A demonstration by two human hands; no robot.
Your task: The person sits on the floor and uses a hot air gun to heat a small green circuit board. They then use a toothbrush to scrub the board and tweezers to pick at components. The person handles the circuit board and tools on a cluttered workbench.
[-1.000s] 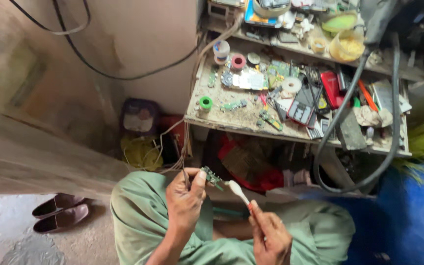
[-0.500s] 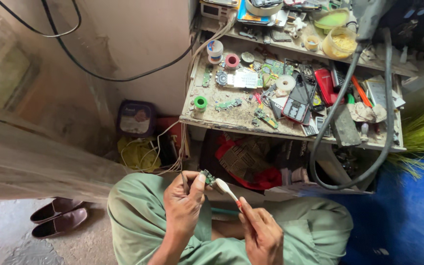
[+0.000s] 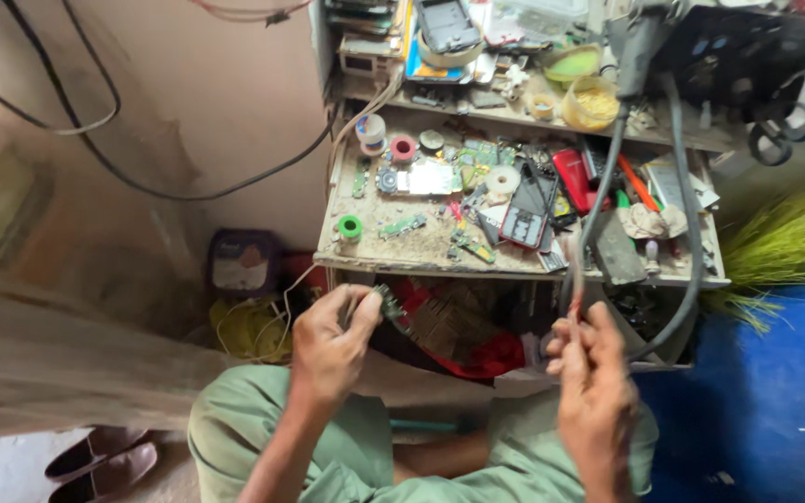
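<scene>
Head view: the left hand [image 3: 328, 340] is closed around a small green circuit board [image 3: 389, 305], which sticks out at the hand's two o'clock. The right hand [image 3: 593, 387] is closed on a thin tool handle [image 3: 574, 307] that pokes up at twelve o'clock. The board is well apart from the right hand, at its nine o'clock. Above both hands stands a messy wooden bench [image 3: 421, 251] against a wall. A green tape roll [image 3: 350, 226] sits on its front corner. Two brown shoes [image 3: 104, 458] lie on the floor at seven o'clock.
</scene>
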